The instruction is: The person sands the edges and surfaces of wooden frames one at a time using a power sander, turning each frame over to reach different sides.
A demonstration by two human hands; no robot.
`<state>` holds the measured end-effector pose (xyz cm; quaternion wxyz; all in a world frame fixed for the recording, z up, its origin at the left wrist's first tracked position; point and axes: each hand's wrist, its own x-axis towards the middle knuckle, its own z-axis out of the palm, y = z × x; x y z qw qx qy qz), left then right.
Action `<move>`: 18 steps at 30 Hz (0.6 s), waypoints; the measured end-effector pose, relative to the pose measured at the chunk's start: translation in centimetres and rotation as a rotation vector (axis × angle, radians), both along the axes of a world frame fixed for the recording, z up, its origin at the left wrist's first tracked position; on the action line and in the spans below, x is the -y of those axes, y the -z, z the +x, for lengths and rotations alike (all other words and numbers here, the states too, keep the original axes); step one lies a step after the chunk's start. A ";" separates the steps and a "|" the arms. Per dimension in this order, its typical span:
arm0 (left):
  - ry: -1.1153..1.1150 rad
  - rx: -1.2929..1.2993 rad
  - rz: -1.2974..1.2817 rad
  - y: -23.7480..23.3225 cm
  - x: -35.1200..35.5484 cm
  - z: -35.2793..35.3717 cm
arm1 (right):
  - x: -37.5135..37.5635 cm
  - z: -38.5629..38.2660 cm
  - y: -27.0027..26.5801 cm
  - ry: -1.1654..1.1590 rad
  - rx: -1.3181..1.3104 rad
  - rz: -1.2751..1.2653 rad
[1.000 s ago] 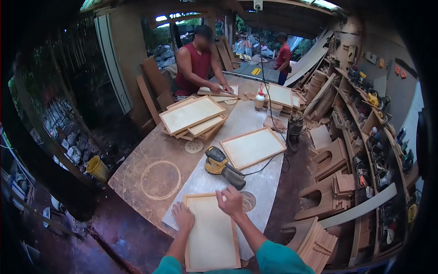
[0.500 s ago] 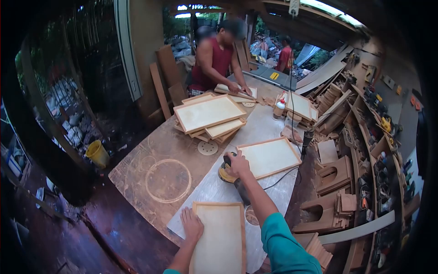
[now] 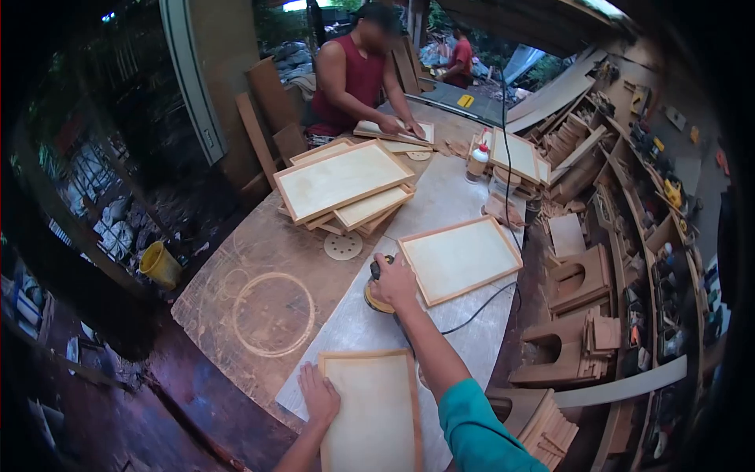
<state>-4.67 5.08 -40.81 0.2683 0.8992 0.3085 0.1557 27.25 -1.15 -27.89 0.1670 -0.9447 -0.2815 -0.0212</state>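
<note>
My right hand (image 3: pixel 395 283) is wrapped over the top of a yellow and black orbital sander (image 3: pixel 377 300), low over the grey sheet on the bench. My forearm hides much of its rear. Beside the sander lies a shallow wooden tray (image 3: pixel 460 259) with a pale panel and raised rim. Nearest me is a second wooden tray (image 3: pixel 368 417), running out of the bottom of the view. My left hand (image 3: pixel 319 398) rests with its fingers stretched at that tray's upper left edge.
Several similar trays are stacked (image 3: pixel 346 181) at the left. A co-worker (image 3: pixel 346 86) handles a panel across the bench. A white glue bottle (image 3: pixel 477 163), a sanding disc (image 3: pixel 343 245) and the black cord (image 3: pixel 480 309) lie around. Wood pieces and shelves (image 3: pixel 629 236) line the right.
The view has shifted slightly. The sander has turned a little, and its dark rear part is now behind my forearm. My left hand stays at the near tray's edge. A distant person has bent lower.
</note>
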 end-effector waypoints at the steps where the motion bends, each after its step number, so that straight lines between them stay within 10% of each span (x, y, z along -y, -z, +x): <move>1: 0.001 0.003 0.007 -0.1 0.0 0.0 | 0.0 -0.1 -0.1 0.008 0.011 -0.009; 18: 0.006 0.039 -0.031 -0.7 0.2 0.8 | -0.6 -0.7 -0.7 0.144 -0.105 0.069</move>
